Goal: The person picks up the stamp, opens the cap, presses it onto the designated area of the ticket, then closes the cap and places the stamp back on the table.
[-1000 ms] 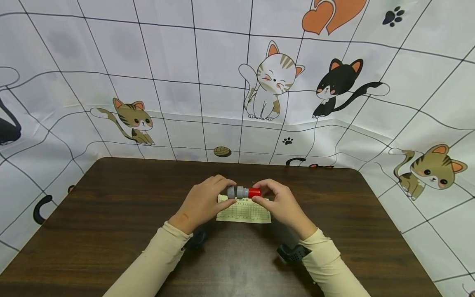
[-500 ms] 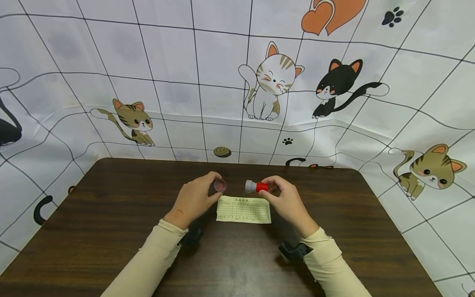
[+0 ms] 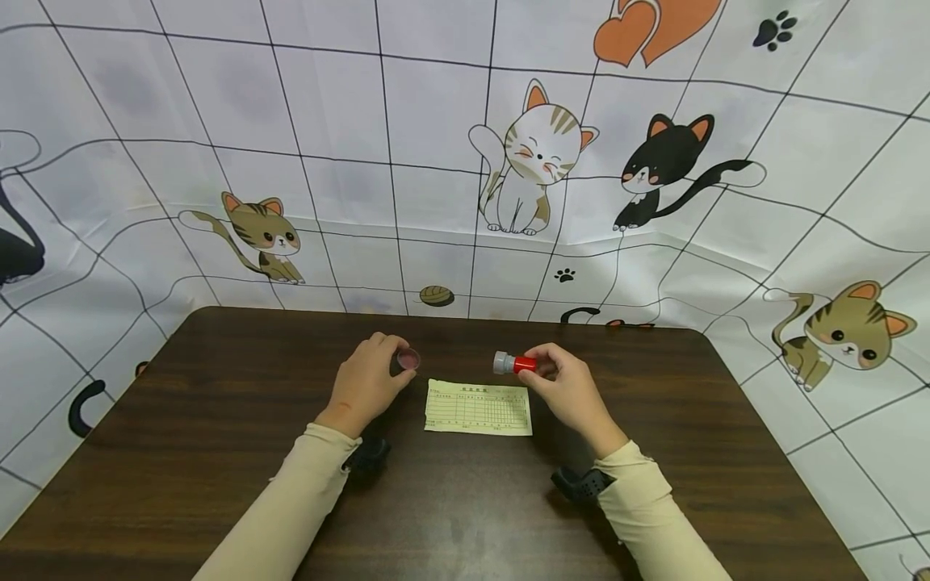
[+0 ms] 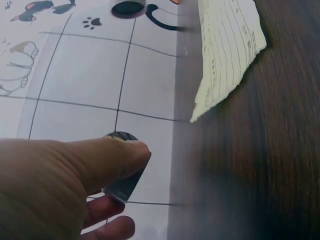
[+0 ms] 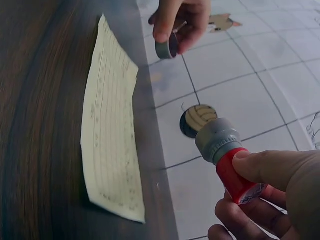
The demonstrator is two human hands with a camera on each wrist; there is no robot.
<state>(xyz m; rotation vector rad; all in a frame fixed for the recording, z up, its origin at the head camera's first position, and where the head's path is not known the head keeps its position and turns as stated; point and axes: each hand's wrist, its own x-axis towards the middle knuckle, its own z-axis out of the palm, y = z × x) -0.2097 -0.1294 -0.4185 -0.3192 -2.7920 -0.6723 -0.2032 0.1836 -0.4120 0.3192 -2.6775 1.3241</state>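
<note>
My left hand (image 3: 366, 386) pinches a small round cap (image 3: 408, 359) between thumb and fingers, its pinkish hollow side showing in the head view. The left wrist view shows the thumb lying across the grey cap (image 4: 125, 187). On the other side, my right hand (image 3: 572, 394) holds a small round stamp (image 3: 525, 364) by its red handle, lying sideways with the grey end pointing left. The stamp (image 5: 230, 172) is tilted in the right wrist view, thumb on the red part. Below and between the hands, a pale yellow printed form (image 3: 478, 410) lies on the table.
The dark wooden table (image 3: 218, 452) has rounded far corners. Behind it hangs a white sheet (image 3: 421, 202) with a grid and cartoon cats. Black bands (image 3: 581, 482) sit at both wrists, over cream sleeves (image 3: 643, 504).
The cap has come off the stamp. My left hand has drawn left with the cap, and its hollow side has turned into view. My right hand has shifted slightly right with the stamp.
</note>
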